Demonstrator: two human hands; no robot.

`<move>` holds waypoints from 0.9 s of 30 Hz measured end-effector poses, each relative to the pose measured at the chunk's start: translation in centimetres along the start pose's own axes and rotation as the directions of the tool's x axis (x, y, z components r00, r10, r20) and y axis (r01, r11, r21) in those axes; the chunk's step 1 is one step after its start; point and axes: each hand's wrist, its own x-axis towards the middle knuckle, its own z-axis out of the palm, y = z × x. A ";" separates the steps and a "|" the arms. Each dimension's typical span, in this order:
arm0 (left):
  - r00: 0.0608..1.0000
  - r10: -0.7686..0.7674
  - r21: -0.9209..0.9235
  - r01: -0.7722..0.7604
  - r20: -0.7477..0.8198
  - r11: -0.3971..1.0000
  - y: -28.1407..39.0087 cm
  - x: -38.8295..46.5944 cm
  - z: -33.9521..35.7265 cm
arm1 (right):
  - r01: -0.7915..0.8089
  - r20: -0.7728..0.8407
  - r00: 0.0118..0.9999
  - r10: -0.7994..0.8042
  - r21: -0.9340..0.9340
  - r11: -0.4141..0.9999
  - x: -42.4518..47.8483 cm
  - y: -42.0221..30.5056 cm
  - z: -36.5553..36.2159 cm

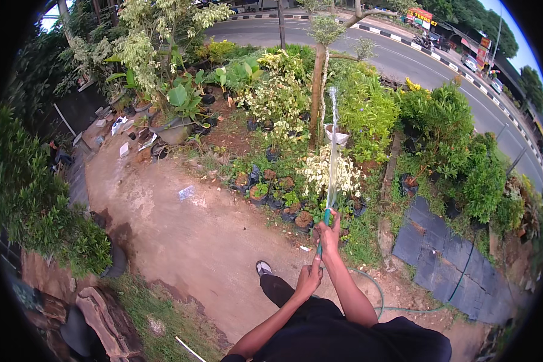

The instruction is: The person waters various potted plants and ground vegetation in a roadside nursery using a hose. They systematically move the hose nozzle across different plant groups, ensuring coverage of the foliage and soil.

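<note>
A green garden hose points away from me, and a jet of water shoots from its end towards the plants beyond. My right hand is closed around the hose near its mouth. Lower down, my left hand grips the same hose. Past the hands stand a pale-leaved shrub, a white hanging or standing pot and a slim tree trunk. Several small plants in black polybags sit on the soil just left of the jet.
Hose coils lie on the ground at my right, near dark sheeting. A large potted plant stands ahead left, a potted bush at left. Cut wood lies lower left. A road runs behind the plants.
</note>
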 end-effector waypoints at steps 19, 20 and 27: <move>0.986 -0.128 -0.014 0.130 0.108 0.991 14.0 19.0 -25.7 | -0.010 -0.044 0.999 0.010 0.002 1.000 15.7 6.6 29.3; 0.990 -0.104 -0.006 0.106 0.099 0.994 14.4 19.7 -27.0 | 0.010 -0.021 1.000 -0.009 0.067 0.998 15.4 6.0 31.1; 0.977 -0.163 0.028 0.161 0.139 0.987 17.6 25.7 -38.1 | 0.003 -0.054 0.999 -0.001 0.040 0.999 21.0 13.5 41.1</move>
